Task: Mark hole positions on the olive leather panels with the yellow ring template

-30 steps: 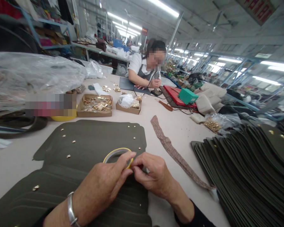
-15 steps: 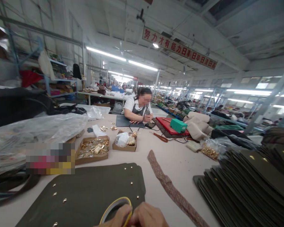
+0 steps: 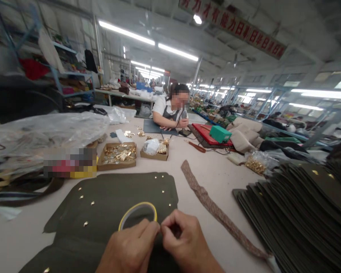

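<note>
"Fingers first. What's the state?"

"Left hand [image 3: 129,246]: clamped on the near edge of a tape roll [image 3: 140,205], which stands tilted above a dark green panel [image 3: 116,189]. Right hand [image 3: 189,242]: fingertips together, just beside the left's. Cannot tell whether a tape end is between them."

"Risks?"

"My judgement: pulling hard on a thin end could tear it, or twist the roll out of the left fingers. A dropped roll could land on the gold studs [image 3: 86,223]. Loose tape could stick to the panel."

"Surface?"

"Pale desk [image 3: 170,172]. Carton of gold parts [image 3: 118,167] beyond the panel; patterned strip [image 3: 216,206] to the right, then a fanned stack of panels [image 3: 287,220]."

"Room?"

"Long workshop, tube lights [image 3: 126,33], red-lettered banner [image 3: 235,26]. Co-worker [image 3: 170,110] leans over the far end."
</note>
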Demonstrator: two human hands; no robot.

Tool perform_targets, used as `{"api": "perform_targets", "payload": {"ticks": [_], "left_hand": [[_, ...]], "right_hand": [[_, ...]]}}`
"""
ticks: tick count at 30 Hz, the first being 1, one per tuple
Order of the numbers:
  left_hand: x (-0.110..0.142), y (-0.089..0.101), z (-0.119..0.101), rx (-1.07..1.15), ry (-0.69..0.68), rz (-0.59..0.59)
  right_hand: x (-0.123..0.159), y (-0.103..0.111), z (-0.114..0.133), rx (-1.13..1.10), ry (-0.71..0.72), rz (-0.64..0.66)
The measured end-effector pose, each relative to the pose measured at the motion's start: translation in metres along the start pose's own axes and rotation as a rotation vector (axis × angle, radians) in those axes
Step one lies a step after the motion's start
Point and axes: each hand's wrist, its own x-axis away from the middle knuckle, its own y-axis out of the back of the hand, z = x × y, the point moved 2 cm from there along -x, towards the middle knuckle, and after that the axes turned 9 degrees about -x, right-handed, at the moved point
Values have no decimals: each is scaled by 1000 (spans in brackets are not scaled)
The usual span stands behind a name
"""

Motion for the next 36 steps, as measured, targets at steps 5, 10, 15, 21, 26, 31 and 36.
{"api": "perform_targets", "payload": {"ticks": [5, 10, 15, 21, 26, 31, 36], "left_hand": [[-3, 8, -11, 66, -39, -56], [-8, -9, 5, -55, 155, 272], [-15, -17, 7, -61, 186, 487], [-14, -15, 7, 20, 184, 486], [-11, -13, 12, 110, 145, 457], [-7, -11, 12, 133, 77, 497], [-7, -8, 10, 122, 20, 532]], "right_hand": [[-13, 12, -17, -222, -390, -61], [-21, 21, -40, -368, -462, -1], [-21, 18, -45, -325, -446, 60], [-20, 25, -45, -374, -514, 129], [-14, 31, -42, -247, -728, 443], [-11, 33, -34, -102, -672, 502], [-13, 32, -22, 125, -488, 509]]}}
